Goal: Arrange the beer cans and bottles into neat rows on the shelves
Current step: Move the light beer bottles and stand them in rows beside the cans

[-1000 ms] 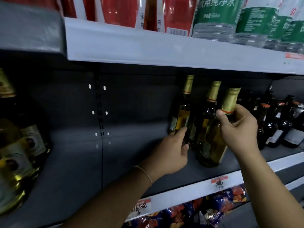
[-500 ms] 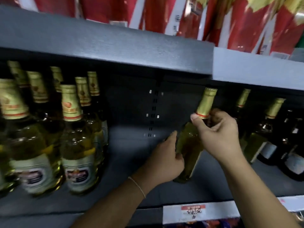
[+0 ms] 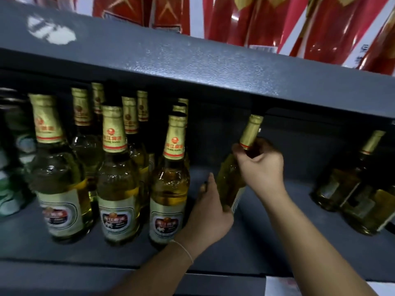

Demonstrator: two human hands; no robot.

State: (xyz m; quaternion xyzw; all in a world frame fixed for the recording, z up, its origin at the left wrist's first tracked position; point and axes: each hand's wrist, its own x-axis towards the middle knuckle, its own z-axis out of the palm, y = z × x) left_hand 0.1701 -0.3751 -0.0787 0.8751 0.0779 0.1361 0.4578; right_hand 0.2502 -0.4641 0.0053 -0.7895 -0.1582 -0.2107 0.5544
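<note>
Carrying one bottle (image 3: 232, 180) between both hands, the person has it tilted, its gold-foil neck leaning toward one o'clock and close under the lip of the upper shelf (image 3: 213, 67). The right hand (image 3: 261, 167) is curled round the neck just below the foil; the left hand (image 3: 210, 212) wraps the lower body from the nine o'clock side. The bottle sits in the open gap of the shelf floor (image 3: 277, 248), at about three o'clock from the standing group of bottles (image 3: 168, 184), whose nearest front bottle is just beside the left wrist.

The likeliest trouble is a knock. If the bottle is swung toward nine o'clock to join the row, the left forearm or the bottle's base could catch that nearest front bottle and tip it into its neighbours. The foil top could also strike the shelf above if the bottle is raised while tilted. Setting it down on its edge, not flat, might leave it rocking. I cannot tell whether its base touches the shelf now. More bottles (image 3: 361, 189) stand at three o'clock, well apart.
</note>
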